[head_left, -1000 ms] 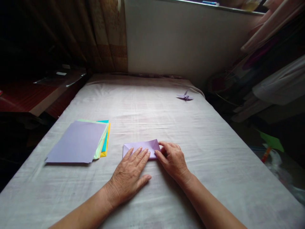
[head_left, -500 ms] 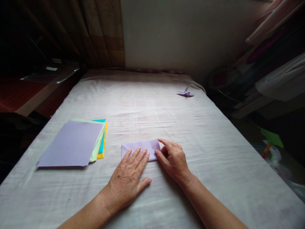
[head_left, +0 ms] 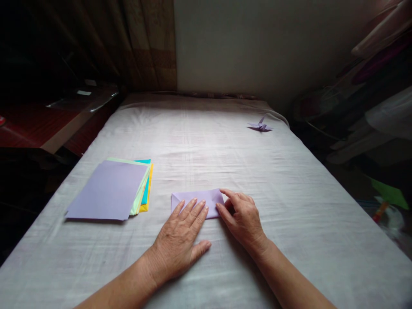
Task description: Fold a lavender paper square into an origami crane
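Note:
A folded sheet of light purple paper (head_left: 196, 197) lies on the cloth in front of me, a long rectangle with creases showing at its left end. My left hand (head_left: 182, 234) rests flat across its near side, fingers stretched and slightly apart, thumb out on the cloth. At the paper's right end, the index finger and thumb of my right hand (head_left: 243, 214) hold its edge, index at the far corner and thumb nearer me. The other right fingers are curled, and the underside of the paper is hidden.
To the left lies a stack of coloured paper (head_left: 107, 189), purple on top, with green, blue and yellow edges showing. A purple origami crane (head_left: 260, 125) stands at the far right of the cloth-covered surface (head_left: 199, 150). A reddish wooden table (head_left: 41, 124) borders the left side.
The whole view has shifted, so everything appears slightly farther right. Both hands keep nearly the same places on the folded paper.

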The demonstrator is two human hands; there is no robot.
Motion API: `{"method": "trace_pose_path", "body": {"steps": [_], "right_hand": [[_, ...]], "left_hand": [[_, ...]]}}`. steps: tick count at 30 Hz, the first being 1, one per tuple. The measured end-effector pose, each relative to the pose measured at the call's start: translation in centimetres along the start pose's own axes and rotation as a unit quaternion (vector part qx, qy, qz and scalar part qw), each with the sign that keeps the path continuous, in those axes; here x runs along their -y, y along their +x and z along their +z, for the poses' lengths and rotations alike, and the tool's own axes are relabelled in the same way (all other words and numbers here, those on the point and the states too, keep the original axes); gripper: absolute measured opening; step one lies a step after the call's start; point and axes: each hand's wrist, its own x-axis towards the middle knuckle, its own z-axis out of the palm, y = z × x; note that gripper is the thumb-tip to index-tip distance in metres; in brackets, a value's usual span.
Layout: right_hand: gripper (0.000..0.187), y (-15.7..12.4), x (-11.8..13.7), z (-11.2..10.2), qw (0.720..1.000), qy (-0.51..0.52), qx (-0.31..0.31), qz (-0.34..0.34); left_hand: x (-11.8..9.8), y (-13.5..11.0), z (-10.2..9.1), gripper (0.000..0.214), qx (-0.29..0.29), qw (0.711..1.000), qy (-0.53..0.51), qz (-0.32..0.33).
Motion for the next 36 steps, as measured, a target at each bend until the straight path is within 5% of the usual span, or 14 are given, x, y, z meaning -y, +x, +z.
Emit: {"method": "trace_pose_path", "body": {"steps": [12,26,36], "right_hand": [[0.006,0.1,0.2,-0.2,1.0,0.0,0.025,0.016],[0.023,0.2,1.9,-0.1,0.997,-0.037,0.045,0.043],[0.025,-1.2,-0.8,-1.7,0.993,-0.041,0.076,0.075]], "left_hand": [[-0.1,0.1,0.1,0.069,0.006,1.0,-0.002,-0.001],[0.0,0.1,0.6,0.068,-0.022,1.0,0.021,0.006],[0.2,0.0,0.5,0.067,0.001,1.0,0.001,-0.001]]}}
